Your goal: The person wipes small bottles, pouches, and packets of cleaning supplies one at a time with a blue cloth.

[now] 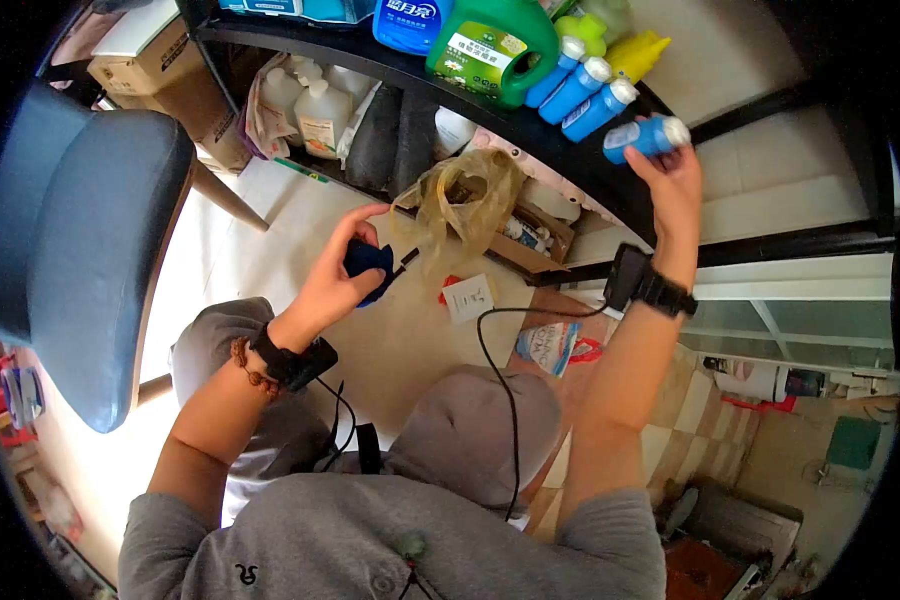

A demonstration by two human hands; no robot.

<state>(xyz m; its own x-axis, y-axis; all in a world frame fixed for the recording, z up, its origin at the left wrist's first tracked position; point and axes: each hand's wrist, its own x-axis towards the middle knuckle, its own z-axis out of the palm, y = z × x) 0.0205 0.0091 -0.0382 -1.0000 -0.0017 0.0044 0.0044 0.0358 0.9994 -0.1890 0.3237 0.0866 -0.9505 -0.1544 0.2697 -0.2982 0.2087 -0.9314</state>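
My right hand [670,185] grips a blue bottle with a white cap [642,138] at the right end of the black shelf's upper board. The bottle lies tilted, its cap toward my fingers. To its left stand several like blue bottles [598,110] in a row. Lower down, my left hand [340,268] is closed round a dark blue bundle that looks like cloth [368,270]; a short black strip sticks out beside it. Its raised index finger is close to a yellowish plastic bag [470,205]; whether they touch I cannot tell.
A green detergent jug [490,50] and a blue jug [407,22] share the upper board [370,62]. White pump bottles [322,118] sit below. A blue chair [110,240] stands left. A white card [468,298] and a printed packet [548,346] lie on the floor. Cables hang from both wrists.
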